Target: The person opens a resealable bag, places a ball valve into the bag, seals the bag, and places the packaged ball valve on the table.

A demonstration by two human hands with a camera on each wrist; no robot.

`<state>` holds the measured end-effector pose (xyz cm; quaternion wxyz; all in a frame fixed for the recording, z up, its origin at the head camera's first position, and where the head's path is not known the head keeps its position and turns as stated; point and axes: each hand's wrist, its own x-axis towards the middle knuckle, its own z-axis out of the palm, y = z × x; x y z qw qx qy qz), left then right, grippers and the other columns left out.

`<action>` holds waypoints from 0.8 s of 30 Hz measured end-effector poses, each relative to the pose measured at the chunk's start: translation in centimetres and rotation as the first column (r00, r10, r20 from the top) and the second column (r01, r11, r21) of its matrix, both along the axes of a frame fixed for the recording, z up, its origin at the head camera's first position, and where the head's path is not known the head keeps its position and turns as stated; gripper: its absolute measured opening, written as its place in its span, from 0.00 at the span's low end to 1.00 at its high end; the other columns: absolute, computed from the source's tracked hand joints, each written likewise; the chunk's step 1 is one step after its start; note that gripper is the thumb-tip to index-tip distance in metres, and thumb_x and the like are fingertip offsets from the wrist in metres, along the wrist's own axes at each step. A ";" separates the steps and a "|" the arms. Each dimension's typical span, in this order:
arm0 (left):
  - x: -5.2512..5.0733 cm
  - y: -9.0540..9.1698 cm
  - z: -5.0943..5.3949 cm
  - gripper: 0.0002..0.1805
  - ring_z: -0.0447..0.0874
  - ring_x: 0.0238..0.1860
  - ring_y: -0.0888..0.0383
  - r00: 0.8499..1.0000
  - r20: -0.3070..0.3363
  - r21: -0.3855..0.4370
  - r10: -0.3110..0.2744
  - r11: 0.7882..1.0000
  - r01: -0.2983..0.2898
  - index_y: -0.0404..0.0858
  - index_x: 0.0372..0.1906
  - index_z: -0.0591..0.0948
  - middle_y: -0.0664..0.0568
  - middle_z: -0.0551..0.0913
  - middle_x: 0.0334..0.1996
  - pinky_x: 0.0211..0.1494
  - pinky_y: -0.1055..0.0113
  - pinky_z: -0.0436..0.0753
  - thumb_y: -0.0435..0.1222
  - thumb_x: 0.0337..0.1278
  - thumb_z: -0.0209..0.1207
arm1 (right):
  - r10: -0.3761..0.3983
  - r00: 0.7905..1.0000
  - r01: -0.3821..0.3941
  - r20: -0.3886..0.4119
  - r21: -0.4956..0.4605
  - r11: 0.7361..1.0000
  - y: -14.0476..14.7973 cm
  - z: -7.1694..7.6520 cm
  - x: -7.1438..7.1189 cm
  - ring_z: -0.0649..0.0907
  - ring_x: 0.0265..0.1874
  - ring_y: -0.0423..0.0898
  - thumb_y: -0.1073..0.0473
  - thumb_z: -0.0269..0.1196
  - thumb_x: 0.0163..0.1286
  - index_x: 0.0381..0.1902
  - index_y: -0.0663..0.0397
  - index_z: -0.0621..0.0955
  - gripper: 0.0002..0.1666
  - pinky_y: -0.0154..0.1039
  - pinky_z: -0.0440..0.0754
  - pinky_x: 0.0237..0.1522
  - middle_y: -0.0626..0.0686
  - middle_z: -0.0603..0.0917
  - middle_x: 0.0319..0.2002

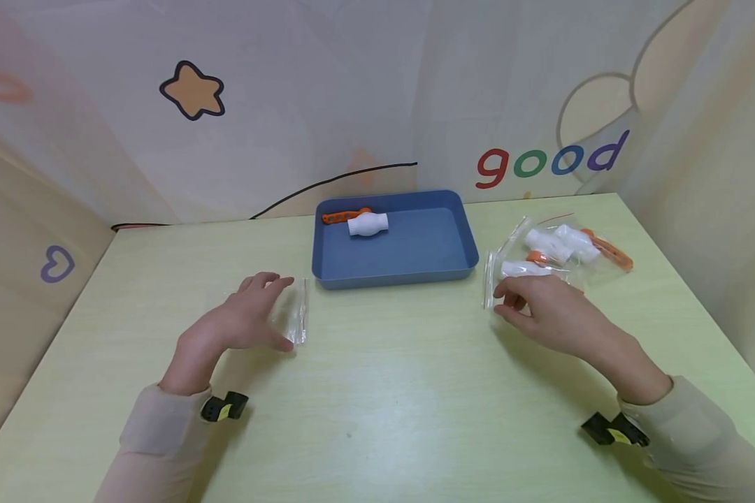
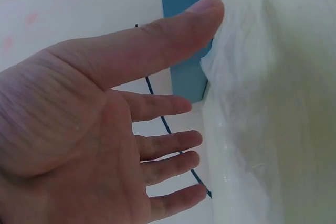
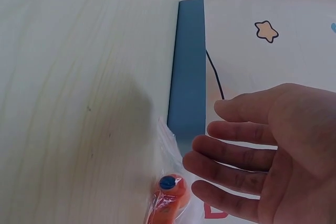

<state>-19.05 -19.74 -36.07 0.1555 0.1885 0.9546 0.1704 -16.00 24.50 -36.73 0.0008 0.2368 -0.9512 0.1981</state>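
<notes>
My left hand [image 1: 242, 318] hovers with its fingers spread above a clear zip bag [image 1: 300, 314] lying flat on the table. In the left wrist view the palm holds nothing, and the crinkled bag shows beyond the thumb. My right hand [image 1: 550, 314] is held over the near side of several clear zip bags [image 1: 489, 286], its fingers loosely bent. These bags contain white plastic pieces [image 1: 544, 244] and orange pieces [image 1: 612, 253]. In the right wrist view one bagged orange part [image 3: 170, 198] with a dark blue spot appears below the fingers, apart from them.
Between the hands, towards the back, stands a shallow blue tray [image 1: 403, 258]. In its back left corner are a white ribbed piece [image 1: 368, 224] and a flat orange piece with holes [image 1: 340, 217]. A printed curtain [image 1: 352, 84] hangs behind the pale table [image 1: 377, 405].
</notes>
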 end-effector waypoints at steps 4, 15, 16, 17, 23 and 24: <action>-0.4 0.2 -0.6 0.64 0.50 0.76 0.31 1.000 0.003 -0.057 -0.023 0.998 0.024 0.27 0.78 0.56 0.29 0.54 0.76 0.70 0.28 0.55 0.46 0.41 0.82 | 0.007 1.000 -0.007 -0.008 -0.004 1.000 0.0 0.0 0.0 0.81 0.33 0.42 0.62 0.72 0.67 0.42 0.54 0.86 0.07 0.42 0.83 0.36 0.44 0.84 0.33; -0.9 -0.1 -1.6 0.66 0.59 0.73 0.34 1.000 -0.013 -0.052 -0.009 0.999 0.009 0.26 0.79 0.53 0.29 0.61 0.73 0.71 0.27 0.50 0.47 0.41 0.81 | 0.029 0.999 -0.029 -0.026 -0.015 0.999 0.1 0.0 0.0 0.81 0.32 0.41 0.63 0.72 0.67 0.41 0.53 0.85 0.06 0.42 0.83 0.36 0.43 0.83 0.32; -0.9 -0.1 -1.7 0.66 0.60 0.72 0.33 1.000 -0.020 -0.051 -0.007 0.999 0.006 0.26 0.79 0.53 0.29 0.62 0.72 0.71 0.27 0.50 0.47 0.41 0.82 | 0.029 0.999 -0.030 -0.027 -0.015 0.999 0.1 0.0 0.0 0.81 0.32 0.41 0.63 0.72 0.67 0.41 0.53 0.85 0.06 0.42 0.83 0.36 0.43 0.83 0.32; -0.9 -0.1 -1.7 0.66 0.61 0.72 0.33 1.000 -0.029 -0.053 -0.006 0.999 0.004 0.26 0.79 0.54 0.28 0.62 0.72 0.71 0.28 0.51 0.48 0.41 0.82 | 0.031 0.999 -0.031 -0.028 -0.016 0.999 0.1 0.0 0.0 0.81 0.32 0.41 0.62 0.72 0.67 0.40 0.53 0.85 0.06 0.42 0.83 0.36 0.43 0.83 0.32; -0.9 0.0 -1.9 0.65 0.63 0.70 0.32 0.999 -0.050 -0.033 0.006 0.999 -0.008 0.25 0.77 0.57 0.28 0.62 0.71 0.72 0.31 0.55 0.50 0.40 0.82 | 0.035 0.999 -0.035 -0.030 -0.018 0.999 0.1 0.0 0.1 0.81 0.32 0.41 0.62 0.71 0.67 0.40 0.52 0.85 0.06 0.42 0.82 0.36 0.42 0.82 0.31; -0.9 0.0 -1.9 0.65 0.62 0.70 0.32 0.999 -0.049 -0.026 0.009 1.000 -0.011 0.25 0.77 0.57 0.28 0.62 0.71 0.72 0.32 0.56 0.51 0.40 0.82 | 0.035 0.999 -0.035 -0.030 -0.019 0.999 0.1 0.0 0.1 0.81 0.32 0.41 0.62 0.71 0.67 0.40 0.52 0.85 0.06 0.42 0.82 0.36 0.42 0.82 0.31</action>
